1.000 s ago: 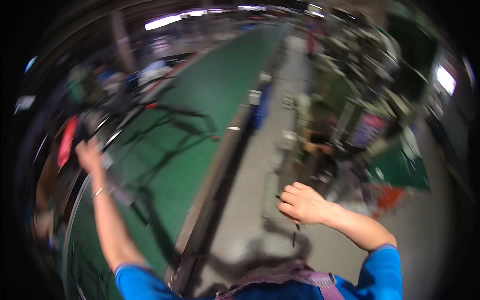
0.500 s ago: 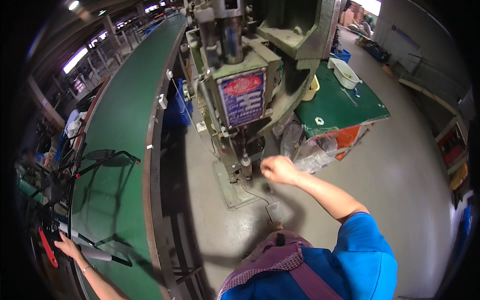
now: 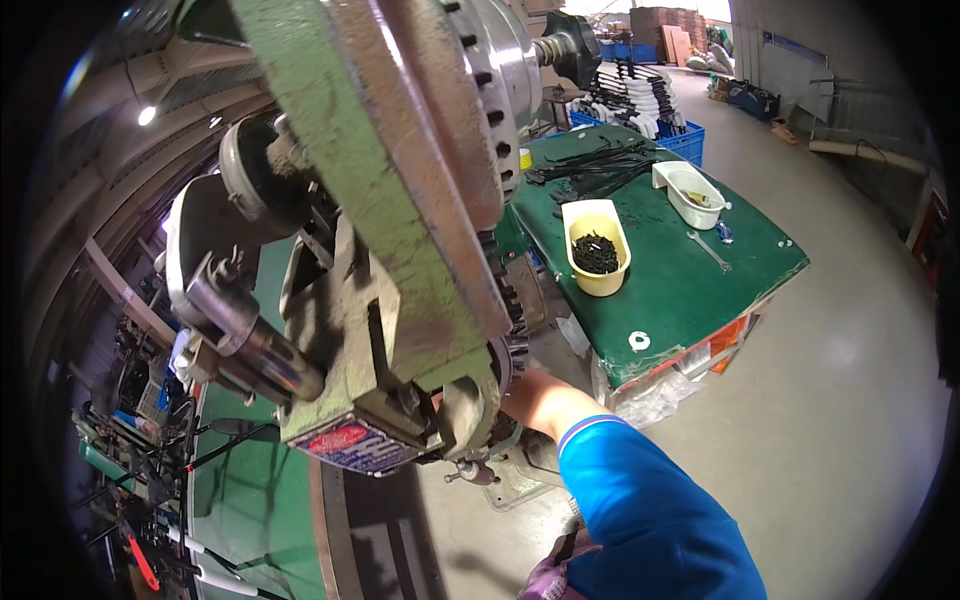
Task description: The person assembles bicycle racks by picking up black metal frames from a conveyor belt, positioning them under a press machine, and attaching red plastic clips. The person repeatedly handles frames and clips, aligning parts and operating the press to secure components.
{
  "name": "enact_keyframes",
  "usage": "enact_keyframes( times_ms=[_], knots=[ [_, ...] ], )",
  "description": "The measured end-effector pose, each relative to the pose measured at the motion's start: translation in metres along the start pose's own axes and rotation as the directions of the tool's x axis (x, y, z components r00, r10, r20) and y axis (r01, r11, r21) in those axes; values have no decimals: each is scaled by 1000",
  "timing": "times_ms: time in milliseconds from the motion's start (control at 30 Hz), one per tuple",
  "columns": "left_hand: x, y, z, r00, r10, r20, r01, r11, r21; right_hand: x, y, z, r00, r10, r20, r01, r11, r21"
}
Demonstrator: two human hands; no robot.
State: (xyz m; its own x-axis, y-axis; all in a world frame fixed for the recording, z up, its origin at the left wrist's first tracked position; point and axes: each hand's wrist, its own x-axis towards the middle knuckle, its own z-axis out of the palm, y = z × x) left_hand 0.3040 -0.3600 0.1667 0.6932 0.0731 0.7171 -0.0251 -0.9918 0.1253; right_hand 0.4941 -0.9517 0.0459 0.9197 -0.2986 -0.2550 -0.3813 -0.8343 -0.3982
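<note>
My right arm, in a blue sleeve, reaches in behind the big green metal press (image 3: 400, 230). My right hand (image 3: 530, 400) is at its lower right side, close to the toothed wheel; the press hides the fingers. My left hand is out of view. A yellow tub (image 3: 600, 282) of small black parts stands on the green-topped table (image 3: 690, 300) beyond my right arm. Also on the table are a white tub (image 3: 692, 212), a wrench (image 3: 708, 250), a white ring (image 3: 639, 340) and a bundle of thin black parts (image 3: 600, 165).
A green conveyor belt (image 3: 240, 490) runs along the left, with black tubular frames and white foam-like sleeves (image 3: 225, 580) on it. A red curved part (image 3: 142, 560) lies at its far-left edge. Behind the table, a blue crate (image 3: 688, 145) holds several black-and-white parts.
My view has moved closer to the press and tilted up, showing more of the table. My right hand has gone behind the press. The left hand, earlier at the frames, has left the view.
</note>
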Motion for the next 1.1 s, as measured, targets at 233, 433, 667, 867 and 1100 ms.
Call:
enact_keyframes(
  times_ms=[233, 433, 667, 867, 1100],
  knots=[
    [-116, -51, -10, 911, -351, 218, 326, 935, 143, -16, 59, 15, 981, 40, 188, -27, 997, -72],
    [-192, -68, -5, 892, -388, 230, 401, 916, -9, -28, 82, 18, 971, 55, 234, -42, 997, -60],
    [-205, -25, -6, 798, -473, 374, 551, 823, -134, -33, 88, 21, 968, 76, 239, -53, 993, -102],
    [-206, -25, 25, 818, -361, 448, 483, 854, -193, 2, 23, -5, 997, -36, -69, 37, 999, 6],
    [-231, -32, 53, 503, -637, 584, 844, 508, -173, -31, -23, -65, 954, -151, -257, 287, 704, 649]
  ],
)
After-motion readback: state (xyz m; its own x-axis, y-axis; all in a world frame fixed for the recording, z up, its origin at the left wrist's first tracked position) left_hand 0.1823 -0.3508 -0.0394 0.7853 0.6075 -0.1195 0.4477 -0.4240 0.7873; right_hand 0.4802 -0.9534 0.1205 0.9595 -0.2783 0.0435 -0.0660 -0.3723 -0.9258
